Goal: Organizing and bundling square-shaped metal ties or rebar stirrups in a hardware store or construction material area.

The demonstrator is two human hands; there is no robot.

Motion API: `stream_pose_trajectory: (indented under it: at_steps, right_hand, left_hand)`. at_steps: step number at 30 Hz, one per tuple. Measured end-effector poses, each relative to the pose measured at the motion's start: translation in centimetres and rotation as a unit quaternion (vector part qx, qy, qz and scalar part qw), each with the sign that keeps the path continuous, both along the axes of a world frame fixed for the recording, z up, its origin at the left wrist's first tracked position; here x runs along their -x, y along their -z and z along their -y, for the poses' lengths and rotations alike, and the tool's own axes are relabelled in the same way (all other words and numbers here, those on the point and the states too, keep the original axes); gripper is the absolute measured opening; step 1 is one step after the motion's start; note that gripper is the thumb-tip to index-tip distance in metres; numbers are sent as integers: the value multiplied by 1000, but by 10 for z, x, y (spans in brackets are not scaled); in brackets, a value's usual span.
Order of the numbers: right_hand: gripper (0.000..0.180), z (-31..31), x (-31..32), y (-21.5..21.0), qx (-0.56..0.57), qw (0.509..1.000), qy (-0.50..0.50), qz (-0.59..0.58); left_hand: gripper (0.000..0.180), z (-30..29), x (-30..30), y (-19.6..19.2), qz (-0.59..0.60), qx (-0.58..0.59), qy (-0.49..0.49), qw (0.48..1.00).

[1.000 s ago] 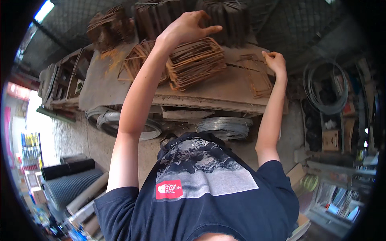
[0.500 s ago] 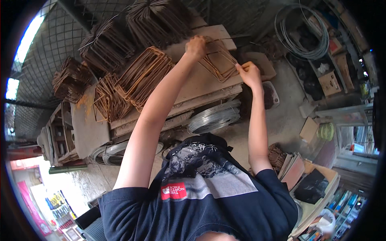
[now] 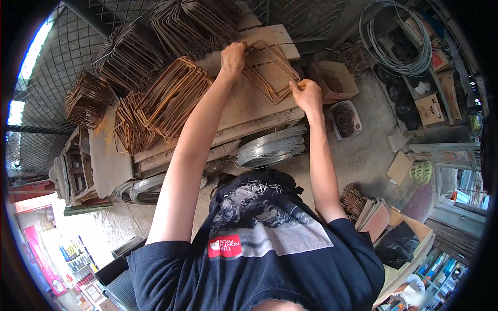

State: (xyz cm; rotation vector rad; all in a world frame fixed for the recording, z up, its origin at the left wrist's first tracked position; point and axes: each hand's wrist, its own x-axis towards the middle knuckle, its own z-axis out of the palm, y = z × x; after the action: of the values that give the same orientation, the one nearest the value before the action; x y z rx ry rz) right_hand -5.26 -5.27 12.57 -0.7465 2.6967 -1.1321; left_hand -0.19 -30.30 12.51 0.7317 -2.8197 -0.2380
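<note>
Two or so thin rusty rectangular steel stirrups (image 3: 274,98) lie tilted over the right end of a worn wooden bench (image 3: 233,111). Closed fingers of my left hand (image 3: 233,57) grip their far left corner. At the right corner, my right hand (image 3: 307,95) pinches the bars between thumb and fingers. To the left of my left forearm rests an orange-brown pile of stirrups (image 3: 174,98), with a smaller bundle of stirrups (image 3: 132,124) leaning beside it. Darker bundles of stirrups (image 3: 194,26) stand along the back. How many pieces I hold is hard to make out.
Below the bench edge sits a shiny wire coil (image 3: 272,147). A cardboard box (image 3: 337,93) and a white tub (image 3: 345,119) stand right of the bench. Wire mesh (image 3: 41,83) rises behind. Stacked boards and a black bag (image 3: 398,244) are near my right elbow.
Both hands keep hold of the stirrups. The view has shifted a little, so bench, piles and hands appear slightly further left. The held stirrups look a bit more spread apart.
</note>
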Motion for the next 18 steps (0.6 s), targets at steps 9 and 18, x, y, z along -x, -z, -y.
stream_pose_trajectory:
  at_steps: [9, 18]
  right_hand:
    - [34, -4, -5, -14, 99, 994, -28, 46]
    - [31, -6, 3, -111, 311, 906, -91, 272]
  left_hand:
    - [29, -5, -8, -18, -61, 59, 32, 996]
    - [18, 2, 4, -134, -175, 158, 27, 971]
